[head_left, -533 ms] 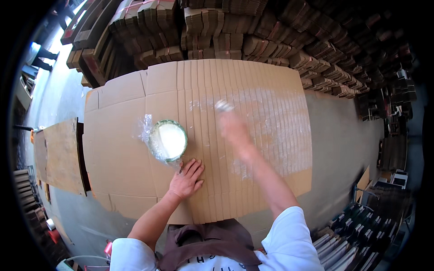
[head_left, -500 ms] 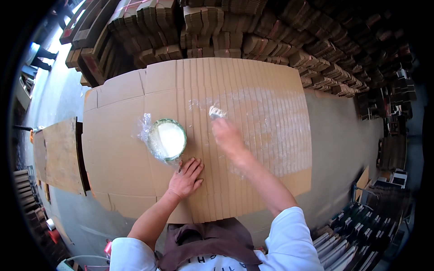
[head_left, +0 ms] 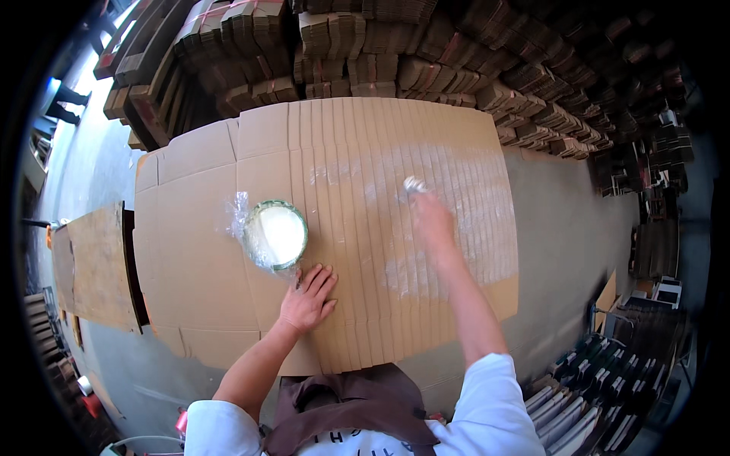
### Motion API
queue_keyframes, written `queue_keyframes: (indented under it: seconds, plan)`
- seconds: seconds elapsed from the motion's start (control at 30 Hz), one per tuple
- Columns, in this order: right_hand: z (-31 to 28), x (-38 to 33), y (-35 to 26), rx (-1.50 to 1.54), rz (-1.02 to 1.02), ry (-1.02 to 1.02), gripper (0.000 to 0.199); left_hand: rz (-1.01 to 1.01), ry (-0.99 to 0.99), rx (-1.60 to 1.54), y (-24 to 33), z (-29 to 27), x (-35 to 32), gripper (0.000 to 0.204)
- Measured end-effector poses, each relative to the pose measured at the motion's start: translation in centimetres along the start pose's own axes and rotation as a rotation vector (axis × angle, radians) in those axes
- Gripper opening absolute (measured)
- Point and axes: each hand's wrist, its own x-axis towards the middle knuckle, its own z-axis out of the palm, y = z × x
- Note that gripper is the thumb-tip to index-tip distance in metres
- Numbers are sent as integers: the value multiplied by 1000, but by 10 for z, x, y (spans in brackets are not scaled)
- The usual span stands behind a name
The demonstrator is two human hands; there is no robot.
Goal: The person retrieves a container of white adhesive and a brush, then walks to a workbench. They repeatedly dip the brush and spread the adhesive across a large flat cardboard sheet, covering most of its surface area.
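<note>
Standing off to the side here. Far left there's a loose cardboard sheet (head_left: 95, 270) on the floor, then the big fanned-out spread of flattened corrugated box blanks (head_left: 334, 228) this person is bent over.

On the left part of that spread sits 1 round bowl of white glue (head_left: 276, 234), lined with crinkly clear plastic. I'd guess it's light but sloshy, and the plastic is slippery, so take it by the rim with both hands, not by the liner.

Just below the bowl, the left hand (head_left: 308, 300) lies flat on the blanks, fingers spread, holding nothing, only pinning the stack down.

Further right, the right hand (head_left: 432, 220) is closed around a small brush (head_left: 414, 185), motion-blurred, its tip on the overlapping edges where a whitish wet glue streak (head_left: 449, 220) shows. The brush looks light and probably sticky; grip it at the handle.

The blanks are stiff but slide on each other easily. Bundled cardboard stacks (head_left: 395, 61) fill the back.
</note>
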Motion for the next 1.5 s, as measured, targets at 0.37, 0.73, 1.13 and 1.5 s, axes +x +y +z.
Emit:
queue_keyframes:
  seconds: [0.37,0.73,1.13,1.5]
  plan:
    - [13,-13,5,-38,121,-100,20,3,-17,-23,0,-3,1,61]
    - [-14,-26,59,-128,185,-42,20,1,-39,-8,6,2,1,63]
    - [-16,-28,51,-47,53,56,14,-16,-24,21,1,0,5,62]
    - [-14,-18,96,-59,167,111,18,-10,-27,66,0,5,0,64]
